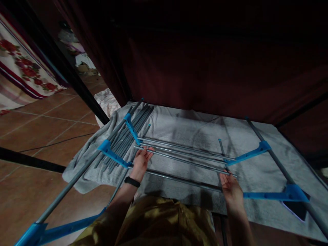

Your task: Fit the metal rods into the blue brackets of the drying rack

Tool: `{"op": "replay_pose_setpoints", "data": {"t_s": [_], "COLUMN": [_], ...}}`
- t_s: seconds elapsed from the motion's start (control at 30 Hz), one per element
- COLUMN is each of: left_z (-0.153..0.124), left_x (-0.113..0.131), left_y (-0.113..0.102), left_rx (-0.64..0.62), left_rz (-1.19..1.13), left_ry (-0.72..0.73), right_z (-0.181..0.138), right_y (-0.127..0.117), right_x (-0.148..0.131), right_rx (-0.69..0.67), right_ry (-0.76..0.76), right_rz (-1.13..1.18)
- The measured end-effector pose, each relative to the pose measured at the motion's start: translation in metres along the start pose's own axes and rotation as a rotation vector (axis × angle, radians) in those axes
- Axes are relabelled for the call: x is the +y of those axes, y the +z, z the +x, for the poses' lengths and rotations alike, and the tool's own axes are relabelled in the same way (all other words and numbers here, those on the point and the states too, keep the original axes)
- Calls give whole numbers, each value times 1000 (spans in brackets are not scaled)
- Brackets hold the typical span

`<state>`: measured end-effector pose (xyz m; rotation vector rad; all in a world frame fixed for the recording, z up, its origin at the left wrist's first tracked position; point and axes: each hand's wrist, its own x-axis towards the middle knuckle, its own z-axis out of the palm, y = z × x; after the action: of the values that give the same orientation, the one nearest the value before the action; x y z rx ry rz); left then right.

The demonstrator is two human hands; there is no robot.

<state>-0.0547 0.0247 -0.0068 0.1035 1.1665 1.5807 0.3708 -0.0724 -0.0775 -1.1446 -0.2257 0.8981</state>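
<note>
My left hand (142, 160) pinches a thin grey metal rod (183, 160) near its left end. My right hand (231, 186) grips the same rod close to its right end. Behind it, two more thin rods (184, 148) run almost parallel between blue plastic brackets, one on the left (132, 128) and one on the right (248, 157). Nearer to me, a thicker crossbar (179, 178) spans from a second left bracket (114, 154) towards a lower right bracket (271, 195). These brackets sit on long grey side poles, left (77, 177) and right (279, 165).
A bundle of loose grey rods (123, 140) lies at the left on a grey blanket (179, 123). A dark flat phone-like object (297, 209) rests under the right pole. Another blue bracket (69, 225) juts out at lower left. Dark red curtains (205, 68) hang behind.
</note>
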Motion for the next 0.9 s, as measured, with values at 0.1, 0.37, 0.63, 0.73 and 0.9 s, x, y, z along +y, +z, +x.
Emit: {"op": "replay_pose_setpoints", "data": {"t_s": [0.1, 0.37, 0.63, 0.73, 0.9], "left_z": [3, 7, 2, -1, -12], "left_x": [8, 13, 5, 2, -4], "left_y": [-4, -9, -6, -2, 2], "left_rx": [15, 77, 8, 10, -77], "left_rz": [-10, -2, -15, -11, 43], "left_ry": [38, 156, 113, 85, 71], "right_z": [4, 11, 10, 13, 17], "right_y": [-3, -2, -8, -10, -13], "right_x": [1, 2, 4, 4, 4], "right_rx": [-5, 64, 31, 32, 32], "right_ry": [-14, 89, 100, 95, 89], "right_rz": [-23, 62, 57, 60, 4]}}
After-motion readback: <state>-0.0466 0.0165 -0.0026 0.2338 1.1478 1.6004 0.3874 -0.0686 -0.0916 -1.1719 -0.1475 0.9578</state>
